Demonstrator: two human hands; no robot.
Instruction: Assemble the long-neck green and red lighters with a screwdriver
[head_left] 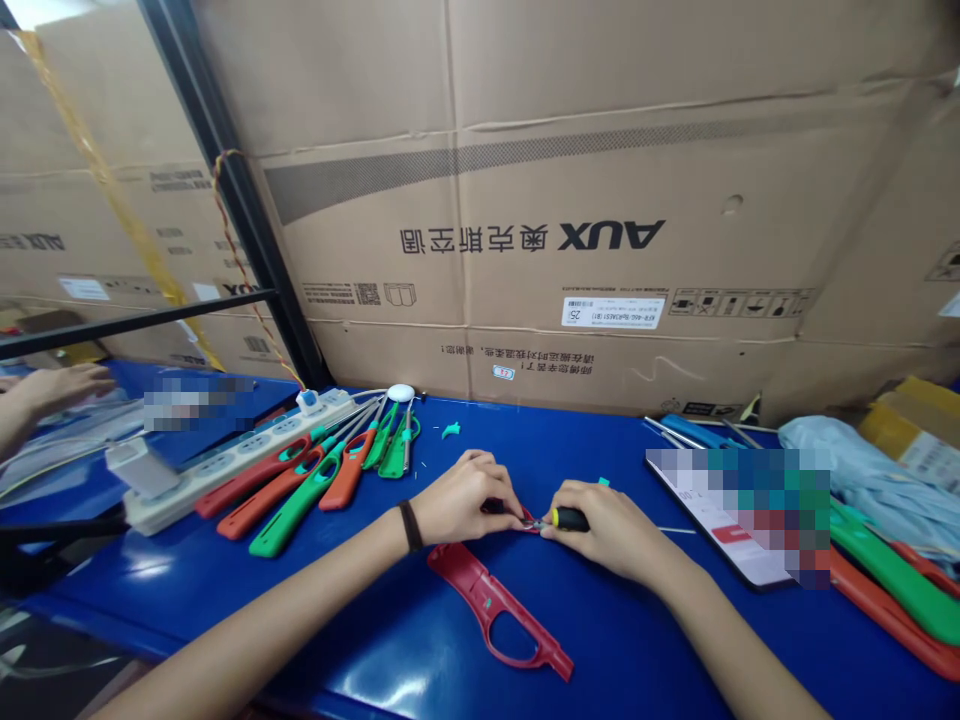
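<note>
Near the middle of the blue table my left hand [474, 502] is closed on a red lighter part, mostly hidden under the fingers. My right hand [596, 525] is closed around a screwdriver [571, 519] with a black and yellow handle. Its tip end meets the red part between my two hands, where small metal bits show. Below them lies a red lighter half-shell [499, 610], inner side up, with an oval trigger opening. A small green plastic piece [451, 430] rests beyond my left hand.
Several green, orange and red lighters [296, 490] lie at left beside a white power strip [247, 455]. A phone [720, 525], partly blurred out, and more lighters [900, 575] are at right. Large cardboard [525, 170] stands behind the table [360, 620]. Another person's hand [64, 390] shows at far left.
</note>
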